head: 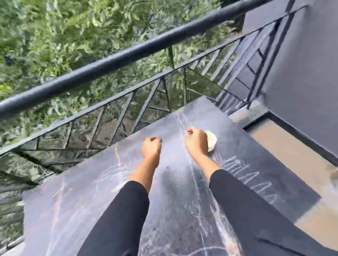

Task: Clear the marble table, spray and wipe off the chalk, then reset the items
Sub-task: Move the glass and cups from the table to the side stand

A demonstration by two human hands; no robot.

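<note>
A dark marble table [171, 200] fills the lower half of the blurred view, covered in white and coloured chalk scribbles [251, 177]. Both my arms in black sleeves reach across it toward its far edge. My left hand [152, 148] is curled into a fist near the far edge, with a small dark bit showing at its fingertips that I cannot identify. My right hand [196, 141] is curled beside a small white round object [211, 142]; the hand hides most of it, and whether the fingers grip it is unclear.
A black metal railing [116, 58] with diagonal bars runs just beyond the table's far edge, with green foliage behind it. A dark grey wall [313, 72] stands on the right. Tan floor [290, 151] lies to the right of the table.
</note>
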